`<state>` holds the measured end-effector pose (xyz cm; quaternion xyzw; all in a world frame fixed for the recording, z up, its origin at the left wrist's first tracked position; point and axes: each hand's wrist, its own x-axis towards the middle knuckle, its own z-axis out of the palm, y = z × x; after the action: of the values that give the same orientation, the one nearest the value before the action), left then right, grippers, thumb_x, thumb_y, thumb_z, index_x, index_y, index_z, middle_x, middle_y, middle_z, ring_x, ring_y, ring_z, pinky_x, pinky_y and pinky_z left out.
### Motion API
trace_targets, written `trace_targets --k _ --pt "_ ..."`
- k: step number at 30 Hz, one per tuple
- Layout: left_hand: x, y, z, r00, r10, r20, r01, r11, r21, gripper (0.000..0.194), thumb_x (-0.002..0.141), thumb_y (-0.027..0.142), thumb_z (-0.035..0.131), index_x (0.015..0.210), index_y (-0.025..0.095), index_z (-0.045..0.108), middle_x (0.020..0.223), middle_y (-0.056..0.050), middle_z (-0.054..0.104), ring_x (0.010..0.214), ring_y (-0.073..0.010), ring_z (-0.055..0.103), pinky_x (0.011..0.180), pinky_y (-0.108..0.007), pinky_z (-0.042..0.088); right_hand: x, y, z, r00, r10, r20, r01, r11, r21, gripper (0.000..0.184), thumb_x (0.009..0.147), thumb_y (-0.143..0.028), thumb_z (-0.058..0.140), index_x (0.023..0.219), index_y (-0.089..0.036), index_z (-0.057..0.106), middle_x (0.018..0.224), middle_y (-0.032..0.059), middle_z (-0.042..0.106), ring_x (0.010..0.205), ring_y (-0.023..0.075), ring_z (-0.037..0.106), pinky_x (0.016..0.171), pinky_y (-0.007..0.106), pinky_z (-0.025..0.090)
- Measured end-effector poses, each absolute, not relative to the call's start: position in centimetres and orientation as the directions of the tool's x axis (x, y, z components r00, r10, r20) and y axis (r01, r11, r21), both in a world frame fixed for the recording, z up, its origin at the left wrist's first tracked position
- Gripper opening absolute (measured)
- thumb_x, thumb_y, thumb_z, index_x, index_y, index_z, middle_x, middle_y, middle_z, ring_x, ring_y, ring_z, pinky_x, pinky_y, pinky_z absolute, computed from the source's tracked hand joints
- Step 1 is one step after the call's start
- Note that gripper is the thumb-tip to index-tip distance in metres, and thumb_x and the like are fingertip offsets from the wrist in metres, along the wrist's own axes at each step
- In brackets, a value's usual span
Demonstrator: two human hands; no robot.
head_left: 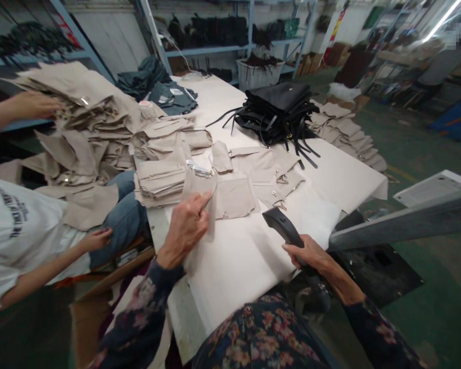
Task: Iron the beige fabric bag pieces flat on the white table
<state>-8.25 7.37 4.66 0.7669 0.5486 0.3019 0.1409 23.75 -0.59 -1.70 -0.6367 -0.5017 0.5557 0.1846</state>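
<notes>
1. Left hand (188, 223): fingers mostly curled, index extended against a beige piece (200, 183); whether it gripped the piece could not be told.
2. Right hand (309, 253): closed around a black tool (286, 228), which stood at the near right of the white table (242, 261), apart from the piece.
3. The beige piece lay between a beige stack (161, 184) on its left and a flat beige panel (235, 197) on its right.
4. Step in hand, as judged: positioning the piece.
5. Next move, as judged, called for steadying it, fingers clear of the tool.
</notes>
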Motion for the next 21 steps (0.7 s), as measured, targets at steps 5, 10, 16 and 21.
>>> trace_targets --k 5,10,16,21 --pt "-1.9 3.4 -4.8 0.407 0.91 0.086 0.863 -0.413 0.292 0.048 0.081 0.009 0.038 0.127 0.011 0.053 0.092 -0.012 0.058 0.081 -0.0258 0.059 0.073 -0.035 0.047 25.5 -2.9 -1.8 -0.094 0.829 -0.552 0.428 -0.467 -0.774 0.037 0.077 -0.046 0.06 0.056 -0.017 0.049 0.041 0.0001 0.051 0.037 0.0123 0.047 0.041 0.023 0.039" --pt "0.9 0.0 -16.3 0.465 0.877 -0.124 0.837 -0.389 0.385 0.045 0.083 0.009 0.039 0.127 0.007 0.051 0.1 -0.016 0.06 0.089 -0.0261 0.06 0.072 -0.034 0.049 26.5 -6.0 -3.5 -0.078 0.795 -0.601 0.378 -0.535 -0.756 0.039 0.077 -0.048 0.062 0.056 -0.018 0.049 0.04 -0.0012 0.05 0.036 0.0115 0.045 0.039 0.022 0.036" --pt "-1.0 0.3 -20.2 0.255 0.966 -0.048 0.614 -0.123 0.78 0.044 0.089 0.02 0.038 0.13 0.014 0.051 0.084 -0.007 0.063 0.074 -0.0171 0.06 0.072 -0.03 0.05 25.3 -7.2 -5.5 -0.134 0.758 -0.638 0.358 -0.563 -0.745 0.037 0.08 -0.045 0.063 0.059 -0.017 0.051 0.042 -0.0022 0.051 0.036 0.0108 0.045 0.036 0.021 0.034" --pt "-1.9 1.4 -20.4 0.144 0.954 -0.262 0.303 0.21 0.93 0.053 0.088 0.03 0.04 0.138 0.014 0.044 0.068 0.003 0.056 0.042 -0.0076 0.044 0.043 -0.02 0.039 23.1 -4.5 -7.9 -0.234 0.721 -0.652 0.356 -0.561 -0.748 0.03 0.079 -0.039 0.064 0.063 -0.017 0.051 0.042 -0.0036 0.05 0.035 0.0103 0.044 0.034 0.02 0.035"
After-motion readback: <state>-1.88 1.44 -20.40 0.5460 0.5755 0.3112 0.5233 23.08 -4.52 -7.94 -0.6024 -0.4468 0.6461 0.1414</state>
